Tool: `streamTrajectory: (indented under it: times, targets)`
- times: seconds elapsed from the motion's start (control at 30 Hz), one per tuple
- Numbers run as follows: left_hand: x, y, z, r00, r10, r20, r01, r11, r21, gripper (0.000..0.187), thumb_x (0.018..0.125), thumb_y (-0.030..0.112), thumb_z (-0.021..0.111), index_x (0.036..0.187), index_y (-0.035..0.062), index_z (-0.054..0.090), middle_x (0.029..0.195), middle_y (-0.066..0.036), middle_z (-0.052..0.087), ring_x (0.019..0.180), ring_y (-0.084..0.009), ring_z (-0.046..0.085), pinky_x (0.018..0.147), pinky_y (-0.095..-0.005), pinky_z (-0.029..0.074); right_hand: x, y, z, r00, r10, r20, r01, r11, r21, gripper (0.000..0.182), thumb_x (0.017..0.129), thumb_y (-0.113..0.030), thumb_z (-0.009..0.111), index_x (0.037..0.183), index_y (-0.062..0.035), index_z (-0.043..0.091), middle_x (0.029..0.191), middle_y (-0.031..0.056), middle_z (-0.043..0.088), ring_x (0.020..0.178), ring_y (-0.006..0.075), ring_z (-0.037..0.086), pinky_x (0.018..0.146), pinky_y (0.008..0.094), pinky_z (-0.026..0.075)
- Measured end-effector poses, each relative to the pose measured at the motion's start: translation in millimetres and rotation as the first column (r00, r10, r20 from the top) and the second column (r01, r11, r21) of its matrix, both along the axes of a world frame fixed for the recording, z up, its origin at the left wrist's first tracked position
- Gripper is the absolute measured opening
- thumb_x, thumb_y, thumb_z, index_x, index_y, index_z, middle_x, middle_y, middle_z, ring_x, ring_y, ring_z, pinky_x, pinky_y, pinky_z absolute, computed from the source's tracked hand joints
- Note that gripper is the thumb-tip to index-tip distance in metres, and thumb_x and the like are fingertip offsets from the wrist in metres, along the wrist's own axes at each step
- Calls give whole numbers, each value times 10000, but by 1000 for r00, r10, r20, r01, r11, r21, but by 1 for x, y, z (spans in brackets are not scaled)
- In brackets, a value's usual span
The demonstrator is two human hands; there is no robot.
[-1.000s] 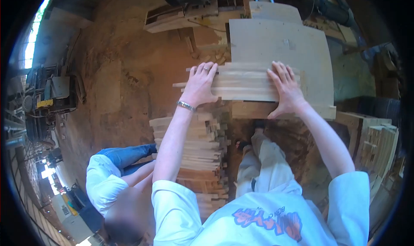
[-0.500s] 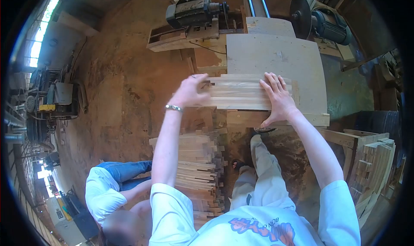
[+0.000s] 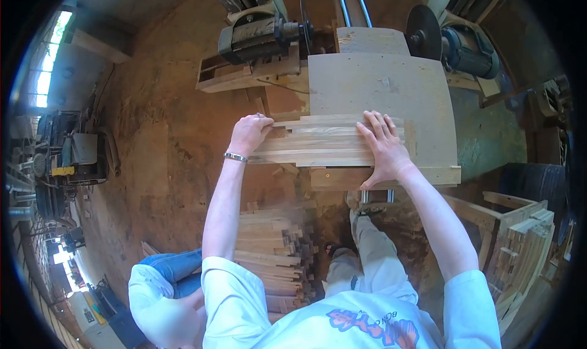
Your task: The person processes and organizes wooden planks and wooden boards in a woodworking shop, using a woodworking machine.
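A row of pale wooden strips [image 3: 336,142] lies side by side across a flat wooden board [image 3: 361,77], their left ends uneven and sticking out past its edge. At the far left end of the row, my left hand [image 3: 249,135] has its fingers closed on the tip of a wooden strip [image 3: 282,124]. My right hand [image 3: 386,150] rests on top of the strips near their right end, fingers spread, with the thumb down by the board's front ledge [image 3: 342,178].
Beyond the board stand two motors [image 3: 260,41] [image 3: 468,51] with round discs [image 3: 424,32]. Metal rails [image 3: 353,8] run behind it. Stacked wood [image 3: 269,239] lies below left, beside a seated person [image 3: 162,300]. More strips stand on a wooden frame [image 3: 520,251] at right.
My left hand has gone from spread fingers to closed on a strip's end. My right hand stays spread on the strips. The whole view has shifted slightly.
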State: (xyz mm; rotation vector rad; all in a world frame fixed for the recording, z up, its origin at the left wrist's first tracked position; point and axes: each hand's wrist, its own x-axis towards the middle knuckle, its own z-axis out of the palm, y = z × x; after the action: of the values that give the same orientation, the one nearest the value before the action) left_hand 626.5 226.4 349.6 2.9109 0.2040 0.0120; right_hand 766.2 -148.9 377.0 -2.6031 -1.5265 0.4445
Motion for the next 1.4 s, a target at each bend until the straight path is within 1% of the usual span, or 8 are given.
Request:
streamTrajectory:
  times: [0.27,0.43,0.77,1.1,1.2,1.23,1.33,1.4]
  targets:
    - [103,50,-2,997,59,43,-60,998,33,170,881,169,726,1034,135,790,1008,-91,758,939,-314,707,859,-424,559,103,57,-8,998,12,57,-14,999,40,1528,407,-667,951,1611,-119,187,1667,198,152,1581,358,81,1315,493,48]
    - [175,90,-3,996,37,75,-40,998,39,177,886,186,728,1040,117,781,1017,-121,752,984,-332,696,882,-437,545,172,93,-15,996,18,86,-30,989,142,1504,383,-589,973,1597,-113,225,1653,209,190,1571,364,127,1314,497,72]
    - [270,143,-1,999,35,41,-38,997,62,199,892,186,726,1069,114,780,1041,-120,753,1003,-335,687,901,-439,538,268,146,-22,992,-7,126,-10,991,135,1529,356,-608,979,1600,-156,213,1656,175,188,1574,327,127,1322,485,77]
    - [295,161,3,993,-36,113,22,992,128,194,901,193,712,1063,103,769,1034,-126,747,1018,-341,681,909,-431,538,295,160,-24,990,-4,139,-16,990,140,1537,352,-598,981,1607,-160,209,1661,172,198,1574,326,136,1320,485,91]
    - [288,169,21,983,148,113,-168,965,202,200,922,223,683,1088,139,758,1027,-116,744,1027,-325,688,892,-450,547,298,160,-27,990,-8,139,-13,988,151,1530,354,-596,979,1606,-152,219,1658,175,207,1573,333,137,1318,487,102]
    - [281,173,25,957,137,256,-193,958,210,222,903,194,702,1090,85,754,1048,-158,744,995,-346,704,888,-442,550,301,161,-28,990,-7,144,-16,988,156,1528,355,-595,979,1605,-148,223,1657,178,209,1573,337,137,1317,487,106]
    - [243,171,51,876,250,413,-317,943,102,229,927,137,678,1137,72,744,1058,-164,749,955,-298,736,855,-406,566,307,163,-31,988,10,153,-38,983,180,1519,365,-600,974,1606,-141,227,1656,187,209,1571,345,139,1315,485,112]
    - [204,154,73,823,363,437,-344,931,-125,231,922,65,663,1141,50,735,1053,-148,758,968,-264,735,877,-369,566,310,163,-33,987,15,160,-45,982,184,1513,376,-605,968,1607,-137,224,1657,192,206,1571,350,140,1315,484,113]
